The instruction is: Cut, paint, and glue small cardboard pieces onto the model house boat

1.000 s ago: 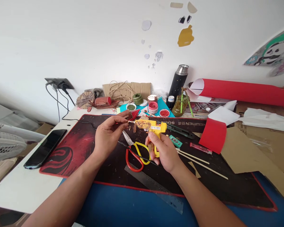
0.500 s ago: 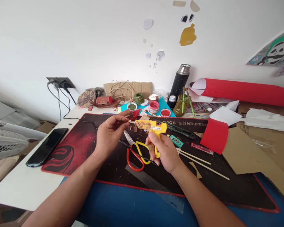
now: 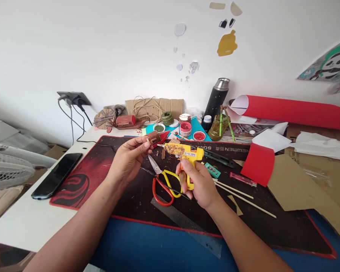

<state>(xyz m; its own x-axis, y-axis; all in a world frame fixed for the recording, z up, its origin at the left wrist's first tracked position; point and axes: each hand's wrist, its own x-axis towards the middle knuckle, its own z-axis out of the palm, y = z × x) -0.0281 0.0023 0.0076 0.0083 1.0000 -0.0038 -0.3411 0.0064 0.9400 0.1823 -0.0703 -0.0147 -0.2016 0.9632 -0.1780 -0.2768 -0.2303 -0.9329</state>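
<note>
My left hand (image 3: 127, 156) pinches a small pale piece (image 3: 149, 141) between thumb and fingertips; its kind is too small to make out. My right hand (image 3: 200, 181) is wrapped round the handle of a yellow hot glue gun (image 3: 177, 150), whose stained nozzle points left and sits a little right of the left fingertips. Just beyond those fingertips is a brown rounded object (image 3: 153, 136) with a red pointed part (image 3: 163, 136) beside it. Scissors (image 3: 166, 183) with one red and one yellow handle lie below the glue gun.
A dark mat (image 3: 136, 204) bears a ruler (image 3: 187, 223), wooden sticks (image 3: 246, 196) and a green cutter (image 3: 219, 158). Behind stand paint jars (image 3: 185, 129), a brush jar (image 3: 217, 128) and a black flask (image 3: 217, 98). A phone (image 3: 56, 175) lies left, cardboard (image 3: 291, 185) right.
My left hand has turned and moved slightly left and down, away from the nozzle, showing the small pale piece and more of the brown object. The glue gun has shifted slightly right.
</note>
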